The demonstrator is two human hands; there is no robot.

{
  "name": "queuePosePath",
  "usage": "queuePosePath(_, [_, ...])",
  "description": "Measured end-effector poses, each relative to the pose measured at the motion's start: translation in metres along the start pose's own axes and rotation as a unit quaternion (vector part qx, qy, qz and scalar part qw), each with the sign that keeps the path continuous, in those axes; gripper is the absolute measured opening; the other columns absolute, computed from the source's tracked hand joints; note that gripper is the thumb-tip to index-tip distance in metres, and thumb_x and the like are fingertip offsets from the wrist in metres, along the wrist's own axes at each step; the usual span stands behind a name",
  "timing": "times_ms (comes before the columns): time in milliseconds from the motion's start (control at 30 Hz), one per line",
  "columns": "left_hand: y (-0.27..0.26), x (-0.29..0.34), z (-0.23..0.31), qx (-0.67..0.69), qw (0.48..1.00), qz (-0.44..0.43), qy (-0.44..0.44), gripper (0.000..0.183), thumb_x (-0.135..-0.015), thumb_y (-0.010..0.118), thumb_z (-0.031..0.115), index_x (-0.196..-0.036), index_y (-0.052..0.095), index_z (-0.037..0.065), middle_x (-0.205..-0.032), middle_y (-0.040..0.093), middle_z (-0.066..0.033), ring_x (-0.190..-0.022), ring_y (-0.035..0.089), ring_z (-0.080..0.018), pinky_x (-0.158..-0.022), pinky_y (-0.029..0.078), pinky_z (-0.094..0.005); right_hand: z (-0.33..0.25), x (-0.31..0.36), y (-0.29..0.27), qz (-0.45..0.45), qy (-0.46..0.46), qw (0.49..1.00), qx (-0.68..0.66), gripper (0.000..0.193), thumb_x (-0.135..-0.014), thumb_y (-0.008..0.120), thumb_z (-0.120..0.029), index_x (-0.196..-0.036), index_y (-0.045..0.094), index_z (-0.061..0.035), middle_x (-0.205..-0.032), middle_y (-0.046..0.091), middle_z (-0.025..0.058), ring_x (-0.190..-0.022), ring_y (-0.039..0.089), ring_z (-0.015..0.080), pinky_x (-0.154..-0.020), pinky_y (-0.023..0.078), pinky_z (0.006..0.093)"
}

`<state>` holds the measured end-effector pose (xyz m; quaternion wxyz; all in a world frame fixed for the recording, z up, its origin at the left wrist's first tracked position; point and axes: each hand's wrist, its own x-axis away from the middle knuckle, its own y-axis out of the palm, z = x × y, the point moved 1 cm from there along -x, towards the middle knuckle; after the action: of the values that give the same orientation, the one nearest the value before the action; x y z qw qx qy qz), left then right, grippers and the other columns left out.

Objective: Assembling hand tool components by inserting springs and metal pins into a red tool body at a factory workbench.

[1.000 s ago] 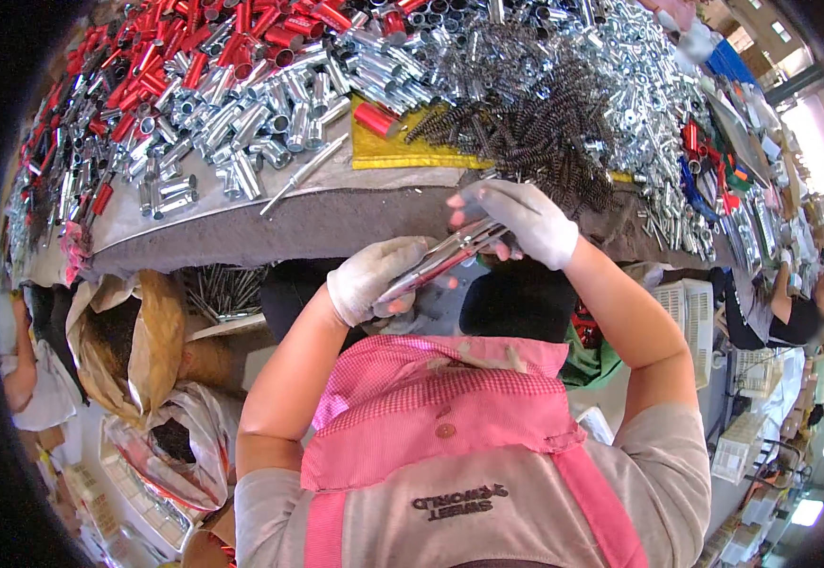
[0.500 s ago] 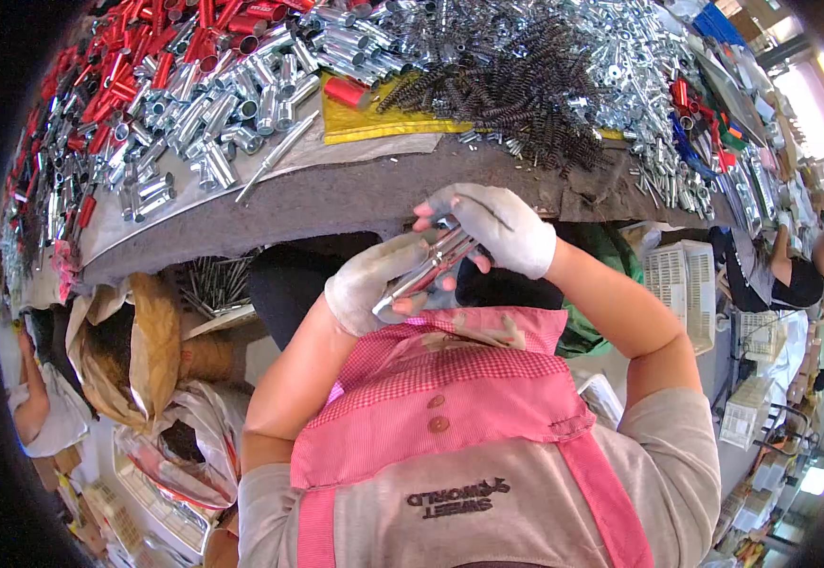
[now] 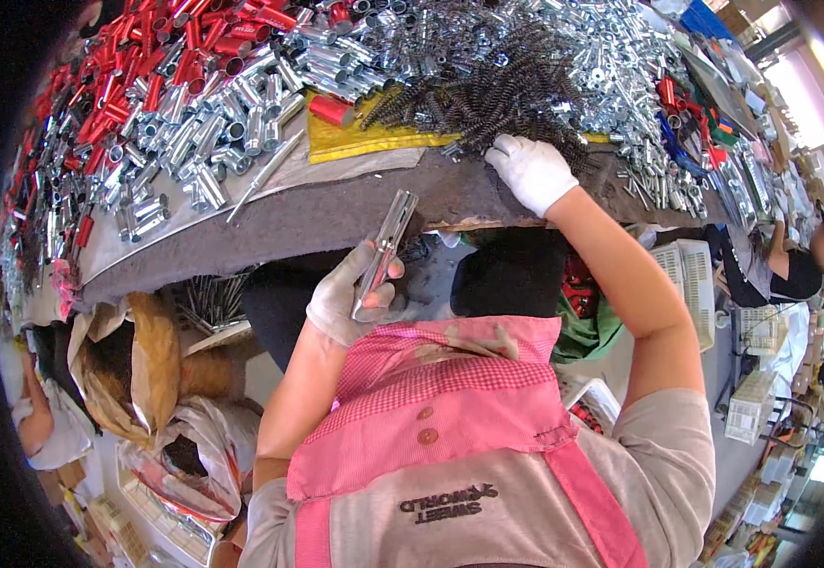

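Note:
My left hand (image 3: 346, 298), in a pale glove with bare fingertips, is wrapped round a shiny slotted metal tube (image 3: 393, 227). The tube tilts up and to the right, its far end clear of the fingers, just in front of the table edge. At the near side of a heap of dark coil springs (image 3: 516, 90) is my gloved right hand (image 3: 531, 172), reaching forward. Its fingers are bent and pressed together against the springs; their tips are hidden, so whatever they pinch cannot be made out.
Red tubes (image 3: 232, 45) and silver tubes (image 3: 208, 133) lie heaped at the far left. A thin metal rod (image 3: 265, 175) rests near them. Yellow sheeting (image 3: 355, 142) lies under the springs. Small metal parts (image 3: 663, 161) cover the right. Sacks (image 3: 152, 369) stand at lower left; crates (image 3: 687, 284) at right.
My hands have parted. The right hand has let go of the tube and moved forward to the springs. The left hand keeps the tube, now held more upright and slightly to the left.

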<state>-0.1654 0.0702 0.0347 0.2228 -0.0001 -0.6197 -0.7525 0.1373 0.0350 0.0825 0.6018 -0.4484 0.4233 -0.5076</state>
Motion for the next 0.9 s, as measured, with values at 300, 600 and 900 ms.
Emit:
queuePosePath(300, [0.0, -0.009, -0.002, 0.046, 0.999, -0.013, -0.018, 0.035, -0.1, 0.038, 0.035, -0.125, 0.041, 0.01, -0.089, 0.053, -0.0113, -0.049, 0.042, -0.0094, -0.034, 0.03, -0.0185, -0.037, 0.007, -0.025, 0.31, 0.073, 0.892, -0.32, 0.015, -0.074, 0.065, -0.009, -0.089, 0.064, -0.0055, -0.085, 0.066, 0.01, -0.072, 0.067, 0.0219, -0.064, 0.054, 0.0324])
queuePosePath(600, [0.012, -0.005, -0.005, -0.134, 0.989, 0.01, 0.056, 0.032, -0.097, 0.044, 0.034, -0.12, 0.048, 0.011, -0.088, 0.057, -0.0056, -0.049, 0.043, -0.009, -0.039, 0.034, -0.0193, -0.122, 0.01, -0.032, 0.11, 0.135, 0.792, -0.585, 0.013, -0.08, 0.065, -0.01, -0.092, 0.062, -0.0042, -0.079, 0.064, 0.01, -0.066, 0.066, 0.0182, -0.058, 0.052, 0.0289])
queuePosePath(900, [0.012, 0.007, -0.004, -0.201, 0.97, 0.084, 0.106, 0.039, -0.096, 0.05, 0.025, -0.131, 0.045, 0.009, -0.082, 0.058, -0.0046, -0.052, 0.045, -0.0065, -0.039, 0.031, -0.017, -0.138, 0.009, -0.022, 0.042, 0.139, 0.653, -0.743, 0.013, -0.083, 0.066, -0.012, -0.091, 0.058, -0.0056, -0.083, 0.063, 0.0066, -0.07, 0.064, 0.0182, -0.058, 0.051, 0.0306])
